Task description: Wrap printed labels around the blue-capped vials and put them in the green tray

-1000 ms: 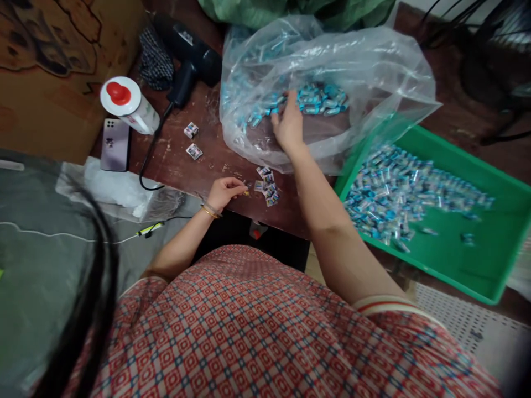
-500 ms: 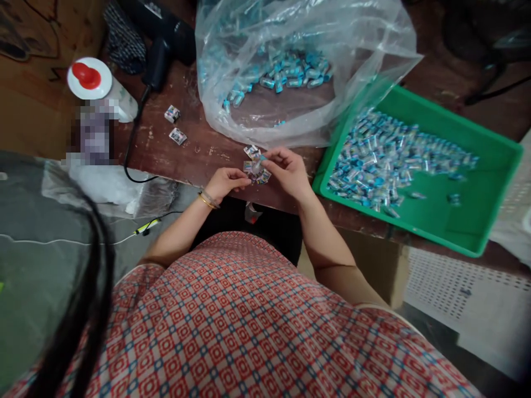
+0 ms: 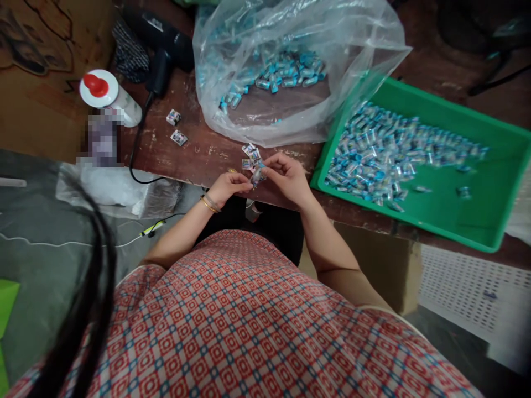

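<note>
Over the table's front edge, my right hand (image 3: 290, 176) pinches a small clear vial (image 3: 258, 174) by its blue-capped end. The vial is tilted, and a printed patch shows on its lower part; whether it is a sleeve or a loose label is too small to tell. My left hand (image 3: 228, 187), with a bracelet on the wrist, has thumb and fingers closed at the vial's lower end. Just beyond the fingertips lie several small printed labels (image 3: 250, 150), partly hidden by the hands and the vial.
A clear plastic bag (image 3: 302, 130) with many blue-capped vials lies ahead. On the right stands a green tray (image 3: 448, 226) of labelled vials. To the left are two small label stacks (image 3: 178, 137), a black heat gun (image 3: 160, 66) with its cord, and a white red-topped bottle (image 3: 126, 108).
The vial has come down toward my left fingers, and its lower end now meets them; the printed patch on it shows more clearly. The view has shifted slightly.
</note>
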Demonstrator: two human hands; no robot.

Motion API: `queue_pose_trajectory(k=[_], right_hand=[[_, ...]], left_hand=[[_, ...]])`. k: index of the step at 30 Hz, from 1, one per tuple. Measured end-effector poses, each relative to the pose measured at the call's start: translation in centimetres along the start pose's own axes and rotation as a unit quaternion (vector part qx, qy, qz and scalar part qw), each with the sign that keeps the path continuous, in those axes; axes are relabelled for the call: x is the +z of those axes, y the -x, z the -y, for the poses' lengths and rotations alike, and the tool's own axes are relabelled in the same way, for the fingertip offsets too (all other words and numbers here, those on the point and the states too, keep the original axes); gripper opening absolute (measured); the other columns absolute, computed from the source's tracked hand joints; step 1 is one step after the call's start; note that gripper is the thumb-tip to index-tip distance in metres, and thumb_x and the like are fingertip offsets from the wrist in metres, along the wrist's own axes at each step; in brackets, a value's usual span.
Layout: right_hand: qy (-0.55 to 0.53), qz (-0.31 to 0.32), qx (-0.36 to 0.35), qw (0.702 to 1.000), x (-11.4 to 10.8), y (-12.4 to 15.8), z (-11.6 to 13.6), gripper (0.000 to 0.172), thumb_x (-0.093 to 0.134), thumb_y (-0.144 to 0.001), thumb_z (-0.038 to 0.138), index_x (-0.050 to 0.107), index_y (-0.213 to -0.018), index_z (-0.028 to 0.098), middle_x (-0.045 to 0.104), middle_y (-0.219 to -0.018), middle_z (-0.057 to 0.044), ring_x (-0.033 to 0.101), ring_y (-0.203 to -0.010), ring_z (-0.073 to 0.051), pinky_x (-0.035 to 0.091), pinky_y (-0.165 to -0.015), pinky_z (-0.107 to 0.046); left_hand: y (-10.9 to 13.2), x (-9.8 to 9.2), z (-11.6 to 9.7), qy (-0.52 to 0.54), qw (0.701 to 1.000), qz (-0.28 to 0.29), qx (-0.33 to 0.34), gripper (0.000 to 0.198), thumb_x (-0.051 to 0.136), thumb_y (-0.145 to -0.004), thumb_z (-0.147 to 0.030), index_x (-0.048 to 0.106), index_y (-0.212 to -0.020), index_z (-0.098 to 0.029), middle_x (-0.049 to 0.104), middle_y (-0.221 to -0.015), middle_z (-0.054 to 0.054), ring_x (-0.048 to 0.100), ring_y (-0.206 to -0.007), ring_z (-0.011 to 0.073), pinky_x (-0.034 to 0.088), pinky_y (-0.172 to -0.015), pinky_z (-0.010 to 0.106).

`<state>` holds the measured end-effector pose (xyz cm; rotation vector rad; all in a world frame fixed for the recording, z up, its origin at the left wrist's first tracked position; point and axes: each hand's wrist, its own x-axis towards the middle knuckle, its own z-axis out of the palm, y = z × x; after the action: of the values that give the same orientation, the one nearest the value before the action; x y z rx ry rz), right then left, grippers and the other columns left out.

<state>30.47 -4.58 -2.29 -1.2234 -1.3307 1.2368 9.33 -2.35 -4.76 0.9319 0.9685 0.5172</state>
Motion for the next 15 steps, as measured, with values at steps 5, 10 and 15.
queue_pose_trajectory(k=[5,10,15], right_hand=[[0.020,0.003,0.007,1.000,-0.2,0.6,-0.6,0.025,0.080,-0.085,0.046,0.070,-0.089,0.024,0.075,-0.089,0.000,0.069,-0.083,-0.017,0.058,-0.084,-0.035],[0.017,0.001,0.019,1.000,0.6,1.7,-1.6,0.024,0.078,-0.086,0.048,0.074,-0.092,0.025,0.078,-0.087,0.000,0.071,-0.078,-0.018,0.059,-0.077,-0.036],[0.079,-0.029,-0.022,0.996,2.0,3.2,-1.7,0.017,0.085,-0.082,0.037,0.077,-0.093,0.027,0.082,-0.110,-0.004,0.075,-0.108,-0.026,0.051,-0.110,-0.051]], left_hand=[[0.1,0.3,1.1,0.034,0.999,0.014,-0.002,0.047,0.096,-0.061,-0.048,0.076,-0.085,-0.013,0.075,-0.078,0.003,0.068,-0.073,0.0135,0.052,-0.075,0.029],[0.4,0.9,1.3,0.115,0.992,0.040,-0.030,0.049,0.097,-0.064,-0.052,0.079,-0.091,-0.014,0.077,-0.084,0.005,0.071,-0.083,0.0146,0.053,-0.080,0.028],[0.7,1.3,1.0,0.181,0.980,0.047,-0.071,0.042,0.097,-0.067,-0.049,0.076,-0.081,-0.015,0.075,-0.080,0.004,0.069,-0.076,0.0124,0.055,-0.079,0.028]])
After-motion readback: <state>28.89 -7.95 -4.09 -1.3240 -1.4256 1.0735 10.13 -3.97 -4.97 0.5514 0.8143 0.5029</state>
